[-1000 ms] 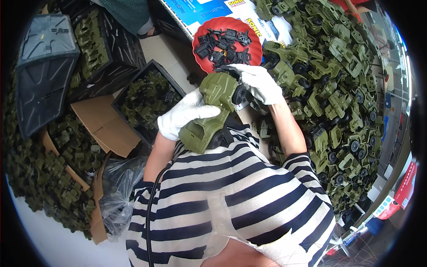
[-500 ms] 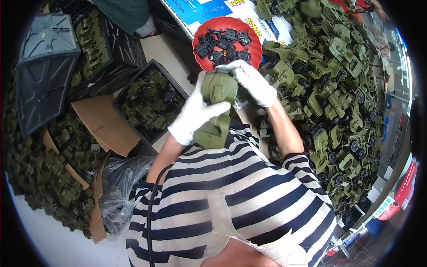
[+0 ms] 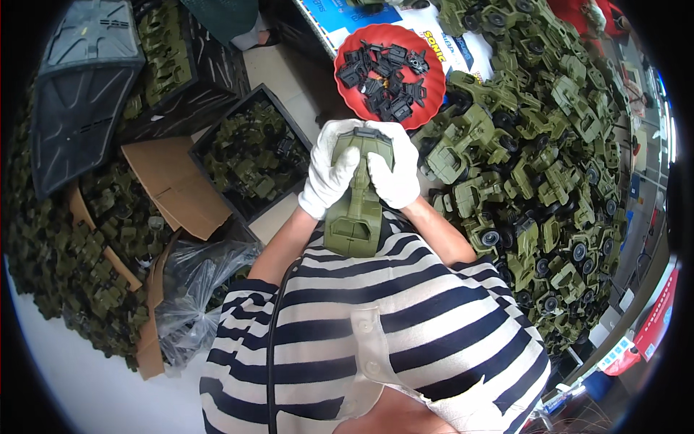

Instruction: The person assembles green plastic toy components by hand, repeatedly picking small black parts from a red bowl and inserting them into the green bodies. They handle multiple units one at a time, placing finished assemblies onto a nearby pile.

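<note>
A green plastic toy vehicle body (image 3: 352, 230) is held between my two white-gloved hands, close to my striped shirt. My left hand (image 3: 329, 170) is closed round its left side, thumb lying on top. On the other side my right hand (image 3: 395, 165) grips it the same way, with its thumb pressed on the upper face. A dark grey plastic part (image 3: 365, 133) sits at the toy's far end, between my fingers. Just beyond my hands stands a red scalloped bowl (image 3: 344, 98) of small black plastic parts (image 3: 390, 76).
Green toy vehicles (image 3: 535, 188) lie heaped on the right. Left of me stand a dark crate (image 3: 293, 119) of green parts, a cardboard flap (image 3: 173, 184), clear plastic bagging (image 3: 191, 296) and a grey bin (image 3: 87, 101). Another person's foot (image 3: 253, 37) shows at the far left.
My right hand has come back from the bowl's near edge onto the toy. Both hands now hold its far end, where the dark grey part sits.
</note>
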A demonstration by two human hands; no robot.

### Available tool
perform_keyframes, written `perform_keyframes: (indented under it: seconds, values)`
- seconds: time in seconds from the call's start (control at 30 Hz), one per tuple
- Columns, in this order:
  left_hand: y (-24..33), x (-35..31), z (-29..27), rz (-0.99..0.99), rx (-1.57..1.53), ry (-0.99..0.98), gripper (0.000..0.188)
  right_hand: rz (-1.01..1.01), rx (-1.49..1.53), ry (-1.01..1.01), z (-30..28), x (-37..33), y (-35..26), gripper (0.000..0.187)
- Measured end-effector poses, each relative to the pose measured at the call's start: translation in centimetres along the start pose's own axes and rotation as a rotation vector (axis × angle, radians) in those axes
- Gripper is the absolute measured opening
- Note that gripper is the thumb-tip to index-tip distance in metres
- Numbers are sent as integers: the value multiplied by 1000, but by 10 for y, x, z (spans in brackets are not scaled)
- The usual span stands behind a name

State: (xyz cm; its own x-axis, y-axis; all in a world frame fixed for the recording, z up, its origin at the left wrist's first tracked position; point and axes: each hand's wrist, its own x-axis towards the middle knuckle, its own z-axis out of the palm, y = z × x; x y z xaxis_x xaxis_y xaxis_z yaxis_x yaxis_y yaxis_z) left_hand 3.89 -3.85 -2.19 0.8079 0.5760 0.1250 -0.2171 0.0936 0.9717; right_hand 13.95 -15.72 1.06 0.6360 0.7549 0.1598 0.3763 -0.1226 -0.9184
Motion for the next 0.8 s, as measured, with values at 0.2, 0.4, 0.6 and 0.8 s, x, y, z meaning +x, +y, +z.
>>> perform_keyframes:
  seconds: [0.2, 0.4, 0.6, 0.8]
  values:
    - [-11, -7, -17, -78, 179, 145, 25, 104, -46, -48, 23, 3, 7, 39]
    - [-101, -26, -122, -330, 392, 475, 40, 122, -323, -73, 19, 51, 27, 47]
    - [-116, -34, -195, -676, 843, 650, 73, 368, -295, 191, -45, 159, 71, 48]
    - [-132, -39, -172, -733, 301, 601, 42, 515, -955, 236, -47, 277, 162, 90]
